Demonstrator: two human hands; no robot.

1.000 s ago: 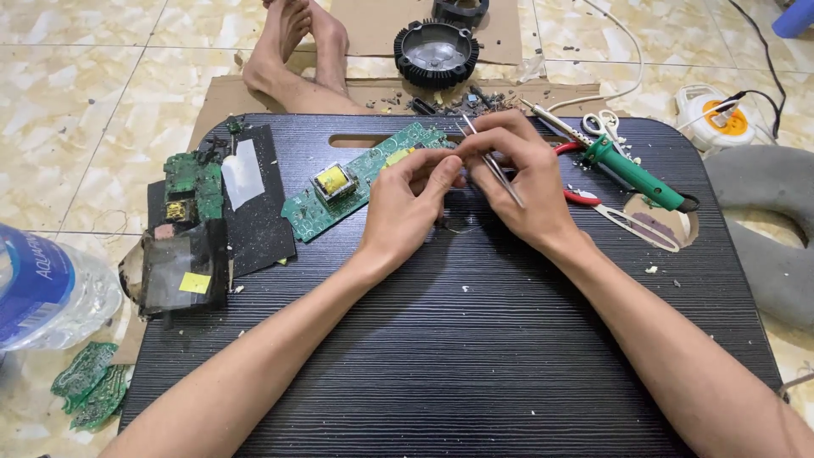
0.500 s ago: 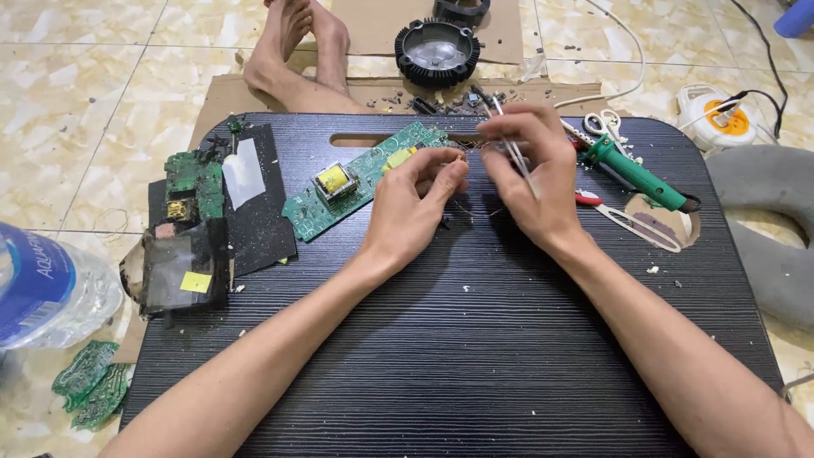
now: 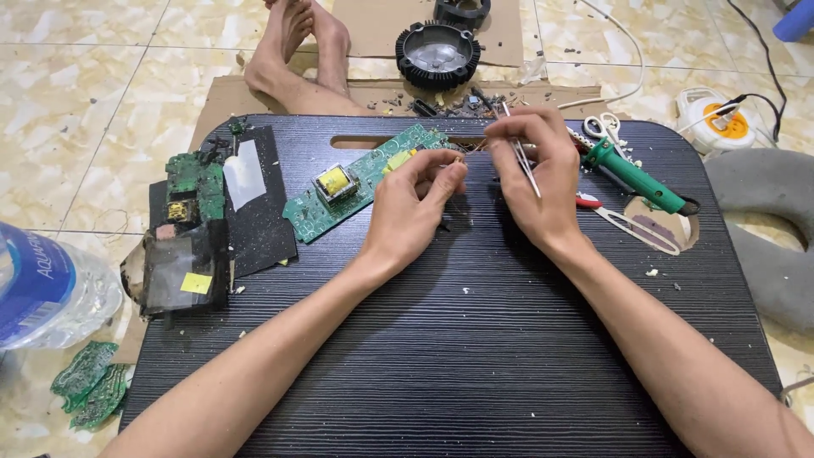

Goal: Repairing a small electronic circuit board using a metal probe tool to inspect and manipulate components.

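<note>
Hands meet over desk [image 3: 475, 339]: left hand [image 3: 413, 208] pinches tiny part beside green board [image 3: 365, 178]; right hand [image 3: 538, 182] clamps tweezers [image 3: 519, 153]. Part likely light, fragile; grip by edges

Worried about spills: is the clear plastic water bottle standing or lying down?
Lying down: the clear plastic water bottle rests on its side on the tiled floor.
</note>
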